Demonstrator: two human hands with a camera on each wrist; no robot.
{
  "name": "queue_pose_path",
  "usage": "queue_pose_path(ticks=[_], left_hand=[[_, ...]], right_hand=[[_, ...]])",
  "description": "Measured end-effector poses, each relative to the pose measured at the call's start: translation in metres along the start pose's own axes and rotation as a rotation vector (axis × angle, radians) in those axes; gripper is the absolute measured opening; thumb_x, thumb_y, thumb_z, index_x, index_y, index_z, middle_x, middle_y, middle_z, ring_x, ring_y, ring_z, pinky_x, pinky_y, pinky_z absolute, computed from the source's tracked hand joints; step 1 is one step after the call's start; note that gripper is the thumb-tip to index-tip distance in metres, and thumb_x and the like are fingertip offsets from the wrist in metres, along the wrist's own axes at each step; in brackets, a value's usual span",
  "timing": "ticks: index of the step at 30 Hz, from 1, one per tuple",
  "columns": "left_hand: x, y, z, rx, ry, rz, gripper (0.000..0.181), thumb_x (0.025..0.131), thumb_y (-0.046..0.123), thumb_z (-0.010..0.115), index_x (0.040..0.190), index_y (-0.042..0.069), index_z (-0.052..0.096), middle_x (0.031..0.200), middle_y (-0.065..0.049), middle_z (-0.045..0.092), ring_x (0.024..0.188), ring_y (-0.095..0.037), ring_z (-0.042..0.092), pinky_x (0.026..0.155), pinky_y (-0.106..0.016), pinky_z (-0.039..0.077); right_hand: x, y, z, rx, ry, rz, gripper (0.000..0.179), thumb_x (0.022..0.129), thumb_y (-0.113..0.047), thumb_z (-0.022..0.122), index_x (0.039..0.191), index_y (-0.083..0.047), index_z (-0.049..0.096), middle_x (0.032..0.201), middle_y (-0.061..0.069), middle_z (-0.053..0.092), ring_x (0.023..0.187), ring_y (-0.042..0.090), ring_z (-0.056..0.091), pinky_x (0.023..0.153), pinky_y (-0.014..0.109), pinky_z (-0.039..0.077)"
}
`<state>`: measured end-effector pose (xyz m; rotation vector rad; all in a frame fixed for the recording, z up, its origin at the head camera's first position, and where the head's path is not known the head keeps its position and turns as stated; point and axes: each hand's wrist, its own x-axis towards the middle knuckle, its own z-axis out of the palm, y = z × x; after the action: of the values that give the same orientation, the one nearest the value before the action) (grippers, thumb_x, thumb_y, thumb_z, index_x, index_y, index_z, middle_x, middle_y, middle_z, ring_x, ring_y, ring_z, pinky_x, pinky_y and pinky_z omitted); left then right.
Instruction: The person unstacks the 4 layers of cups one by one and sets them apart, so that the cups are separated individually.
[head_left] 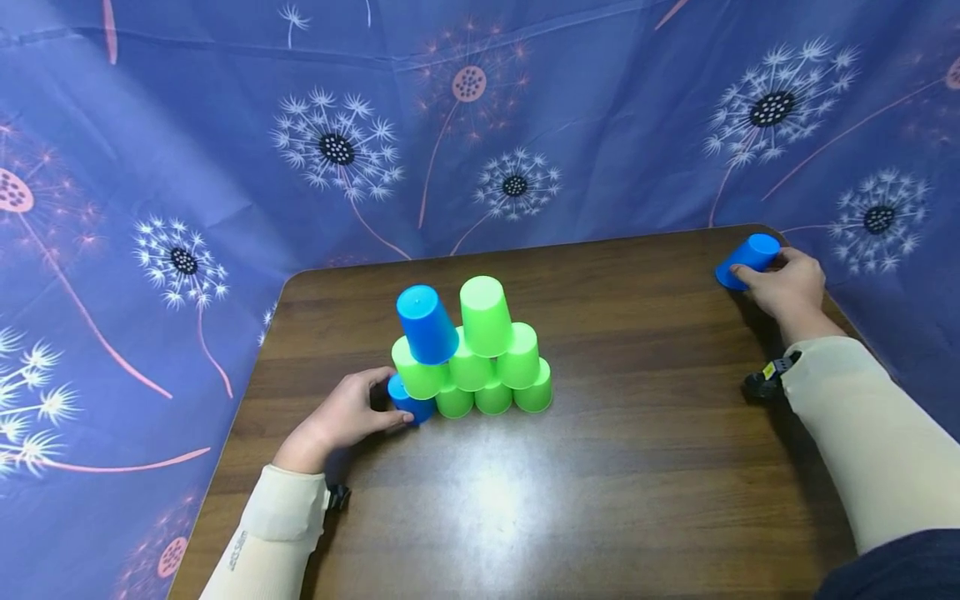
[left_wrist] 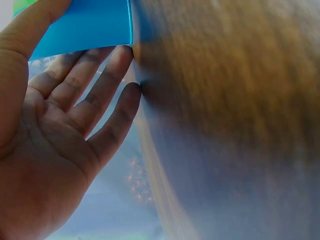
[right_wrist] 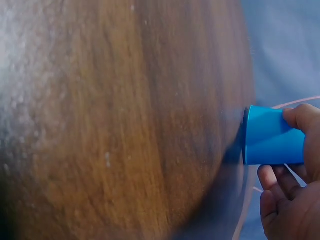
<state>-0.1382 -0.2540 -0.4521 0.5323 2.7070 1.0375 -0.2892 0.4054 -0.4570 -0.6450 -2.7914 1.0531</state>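
Observation:
A pyramid of upside-down plastic cups stands left of the table's middle. My left hand (head_left: 348, 412) grips the blue cup (head_left: 408, 398) at the left end of its bottom row, thumb on the near side and fingers on the far side. Beside that cup is a row of green cups (head_left: 493, 397), with more green cups (head_left: 471, 362) on the tier above. On top sit a blue cup (head_left: 427, 325) and a green cup (head_left: 486, 317). At the far right corner my right hand (head_left: 797, 287) holds another upside-down blue cup (right_wrist: 275, 136) between thumb and fingers, its rim at the tabletop.
The brown wooden table (head_left: 615, 467) has rounded far corners. A blue cloth with dandelion prints (head_left: 600, 108) hangs behind it and to both sides. Cream sleeves cover both forearms, and a small dark device (head_left: 765, 385) is strapped at the right wrist.

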Motion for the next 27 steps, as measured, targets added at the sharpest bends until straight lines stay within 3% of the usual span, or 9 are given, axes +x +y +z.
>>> queue_pose_path(ticks=[5,17,22,25,27], left_hand=[[0.000,0.001,-0.001,0.006,0.000,0.001,0.054,0.075,0.040,0.083,0.121,0.020,0.061,0.110,0.011,0.063,0.101,-0.010,0.058,0.092,-0.039,0.049],[0.001,0.003,-0.004,-0.012,-0.012,-0.019,0.054,0.075,0.040,0.082,0.120,0.020,0.061,0.108,0.011,0.063,0.098,-0.011,0.058,0.090,-0.039,0.050],[0.000,0.002,-0.004,-0.011,-0.014,-0.025,0.054,0.076,0.041,0.082,0.121,0.020,0.061,0.108,0.011,0.063,0.098,-0.011,0.058,0.090,-0.039,0.050],[0.000,0.002,-0.004,-0.013,-0.018,-0.027,0.054,0.076,0.040,0.082,0.121,0.020,0.061,0.109,0.010,0.063,0.098,-0.012,0.058,0.091,-0.039,0.050],[0.001,0.002,-0.004,-0.016,-0.018,-0.024,0.053,0.076,0.040,0.082,0.121,0.020,0.061,0.109,0.010,0.063,0.098,-0.012,0.058,0.091,-0.040,0.050]], right_hand=[[0.002,0.001,0.001,0.003,-0.002,0.014,0.097,0.079,-0.069,0.057,0.144,0.001,0.039,0.133,0.029,0.044,0.121,0.048,0.040,0.097,0.062,0.035],[0.009,0.003,0.002,0.039,-0.040,0.049,0.106,0.076,-0.072,0.058,0.151,-0.005,0.026,0.140,0.027,0.041,0.126,0.046,0.037,0.100,0.063,0.033],[0.002,-0.007,0.001,0.009,0.012,-0.008,0.109,0.076,-0.070,0.061,0.154,-0.007,0.018,0.146,0.027,0.031,0.133,0.046,0.027,0.106,0.062,0.025],[-0.010,-0.024,-0.002,0.021,0.098,-0.087,0.106,0.078,-0.065,0.063,0.155,-0.013,0.013,0.152,0.022,0.019,0.138,0.041,0.016,0.111,0.059,0.015],[-0.021,-0.041,-0.005,0.037,0.171,-0.162,0.096,0.081,-0.060,0.064,0.154,-0.018,0.019,0.153,0.015,0.018,0.139,0.036,0.014,0.112,0.054,0.012]])
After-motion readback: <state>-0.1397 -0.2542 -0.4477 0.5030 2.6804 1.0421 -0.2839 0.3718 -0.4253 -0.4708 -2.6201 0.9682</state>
